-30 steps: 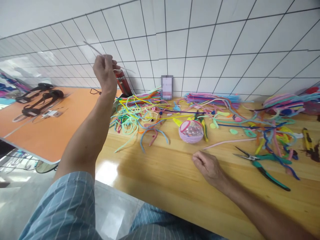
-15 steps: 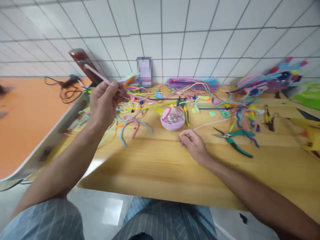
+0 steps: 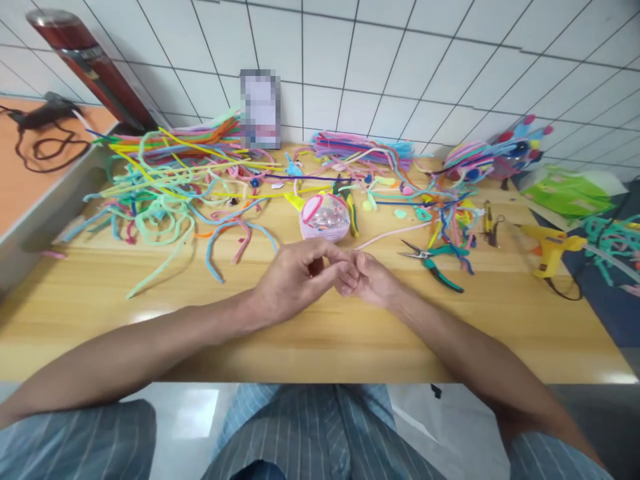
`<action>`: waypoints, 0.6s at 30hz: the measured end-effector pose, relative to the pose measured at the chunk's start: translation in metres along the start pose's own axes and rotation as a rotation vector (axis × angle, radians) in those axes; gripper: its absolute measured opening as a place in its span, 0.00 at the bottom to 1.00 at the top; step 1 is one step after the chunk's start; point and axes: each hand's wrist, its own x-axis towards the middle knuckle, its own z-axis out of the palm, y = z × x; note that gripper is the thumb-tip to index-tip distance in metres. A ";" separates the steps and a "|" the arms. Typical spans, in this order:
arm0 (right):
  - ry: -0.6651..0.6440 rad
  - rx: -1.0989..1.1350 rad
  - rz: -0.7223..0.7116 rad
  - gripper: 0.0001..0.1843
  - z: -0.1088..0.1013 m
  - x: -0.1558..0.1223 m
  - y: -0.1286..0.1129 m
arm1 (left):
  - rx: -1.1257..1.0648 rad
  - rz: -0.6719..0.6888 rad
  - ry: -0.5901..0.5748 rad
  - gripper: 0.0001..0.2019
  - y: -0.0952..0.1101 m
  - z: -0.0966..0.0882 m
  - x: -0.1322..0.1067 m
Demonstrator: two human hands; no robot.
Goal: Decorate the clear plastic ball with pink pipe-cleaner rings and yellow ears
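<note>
My left hand (image 3: pixel 295 280) and my right hand (image 3: pixel 370 283) meet fingertip to fingertip low over the wooden table (image 3: pixel 310 333). Both have their fingers curled and pinched together, and what they pinch is hidden between them. Just beyond the hands lies a clear ball wrapped in lilac and pink pipe cleaner (image 3: pixel 325 219). A long pale pink pipe cleaner (image 3: pixel 395 234) lies on the table, running from near my right hand's knuckles toward the upper right.
Loose coloured pipe cleaners (image 3: pixel 165 180) cover the far half of the table up to the tiled wall. Green-handled pliers (image 3: pixel 434 265) lie right of my hands, and a yellow glue gun (image 3: pixel 547 248) farther right. A red bottle (image 3: pixel 93 63) leans at the back left by an orange table (image 3: pixel 25 180).
My left hand came down from up at the left, where it held a thin pale pipe cleaner, to meet my right hand at the table's middle. The view swung right.
</note>
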 end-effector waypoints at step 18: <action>-0.048 0.022 -0.076 0.31 -0.006 0.002 0.013 | 0.028 0.111 -0.102 0.06 -0.020 0.009 0.000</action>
